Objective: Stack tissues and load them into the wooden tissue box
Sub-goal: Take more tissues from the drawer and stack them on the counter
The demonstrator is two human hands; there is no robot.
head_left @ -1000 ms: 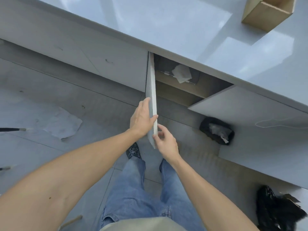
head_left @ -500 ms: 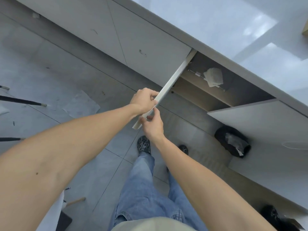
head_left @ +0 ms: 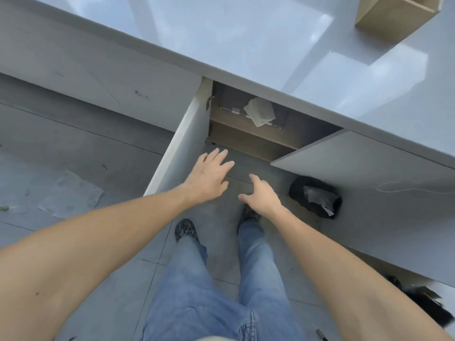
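A white tissue [head_left: 259, 111] sticks up out of a clear pack on the shelf inside the open cabinet [head_left: 248, 140] under the counter. The wooden tissue box [head_left: 394, 17] stands on the glossy white counter [head_left: 246, 35] at the top right, partly cut off by the frame edge. My left hand [head_left: 209, 175] is spread open just right of the swung-out cabinet door [head_left: 179, 148], holding nothing. My right hand [head_left: 262, 195] hovers beside it, fingers apart and empty. Both hands are below and in front of the cabinet opening, apart from the tissue.
A second cabinet door [head_left: 364, 168] stands open on the right. A black bag with paper in it [head_left: 316, 196] lies on the floor beneath it, and another black bag [head_left: 423, 303] sits at the lower right. A plastic sheet [head_left: 71, 193] lies on the grey floor at left.
Both hands have let go of the cabinet door's edge and now reach forward with spread fingers. The door stands swung wide open. The view has tilted back up toward the counter.
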